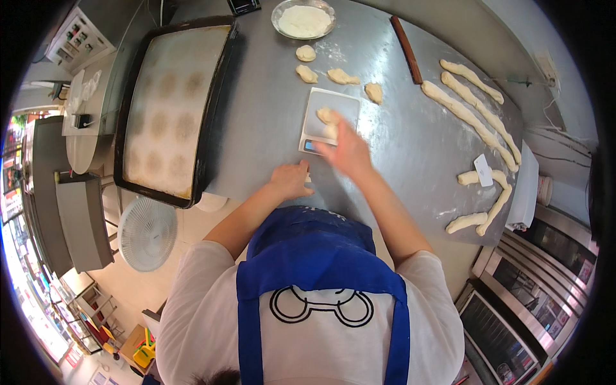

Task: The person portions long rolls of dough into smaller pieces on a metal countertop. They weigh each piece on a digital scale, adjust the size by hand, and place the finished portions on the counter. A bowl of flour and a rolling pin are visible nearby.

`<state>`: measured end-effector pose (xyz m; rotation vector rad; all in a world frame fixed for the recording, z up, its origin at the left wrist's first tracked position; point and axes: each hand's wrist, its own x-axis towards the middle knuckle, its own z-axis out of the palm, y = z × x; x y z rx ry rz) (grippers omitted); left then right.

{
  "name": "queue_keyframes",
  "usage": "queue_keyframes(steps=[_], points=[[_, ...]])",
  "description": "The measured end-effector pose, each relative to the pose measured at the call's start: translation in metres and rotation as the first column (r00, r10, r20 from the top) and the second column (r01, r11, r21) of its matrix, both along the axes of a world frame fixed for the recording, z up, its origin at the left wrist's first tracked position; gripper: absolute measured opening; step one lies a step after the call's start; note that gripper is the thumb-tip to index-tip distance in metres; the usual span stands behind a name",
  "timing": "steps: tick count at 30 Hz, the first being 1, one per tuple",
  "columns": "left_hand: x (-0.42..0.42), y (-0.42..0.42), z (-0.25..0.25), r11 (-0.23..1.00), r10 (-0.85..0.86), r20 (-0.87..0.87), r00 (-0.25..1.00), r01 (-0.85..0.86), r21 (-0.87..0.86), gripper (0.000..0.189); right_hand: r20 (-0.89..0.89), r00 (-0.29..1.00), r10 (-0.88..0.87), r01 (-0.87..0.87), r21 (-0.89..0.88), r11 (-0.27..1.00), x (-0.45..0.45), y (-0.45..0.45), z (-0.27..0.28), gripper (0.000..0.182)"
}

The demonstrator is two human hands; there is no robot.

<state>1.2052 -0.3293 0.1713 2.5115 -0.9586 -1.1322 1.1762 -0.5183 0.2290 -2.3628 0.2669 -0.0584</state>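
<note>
My right hand (347, 150) is over a white digital kitchen scale (313, 98), blurred, its fingers apart beside pale dough on the plate. One dough piece (325, 114) lies at its fingertips; whether it touches them I cannot tell. Nearer my apron, my left hand (292, 181) rests at the steel table with its fingers curled round something pale, mostly hidden. Beyond the scale lie several small dough lumps (342, 76). To the right are long dough ropes (469, 122), and a white plastic scraper (483, 170) lies across a shorter one.
A large black-rimmed baking tray (207, 115) lies on the left. At the back of the steel table (260, 96) stands a metal bowl of flour (304, 21). A brown wooden stick (406, 50) lies at back right. A white fan (147, 233) is below the tray.
</note>
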Motion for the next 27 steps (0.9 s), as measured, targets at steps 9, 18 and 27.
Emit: queue_keyframes(steps=[9, 18, 27], points=[[0.001, 0.022, -0.014, 0.868, 0.380, -0.558, 0.737, -0.493, -0.059, 0.043, 0.041, 0.954, 0.296, -0.241, -0.477, 0.845, 0.042, -0.040, -0.073, 0.046], [-0.012, 0.025, -0.034, 0.808, 0.332, -0.497, 0.801, -0.514, -0.289, 0.049, 0.432, 0.901, 0.044, 0.111, -0.329, 0.938, 0.177, -0.096, -0.065, 0.018], [0.002, 0.019, -0.026, 0.672, 0.337, -0.890, 0.307, -0.740, 0.000, 0.052, 0.100, 0.971, 0.216, -0.221, 0.047, 0.974, 0.076, -0.027, -0.039, 0.014]])
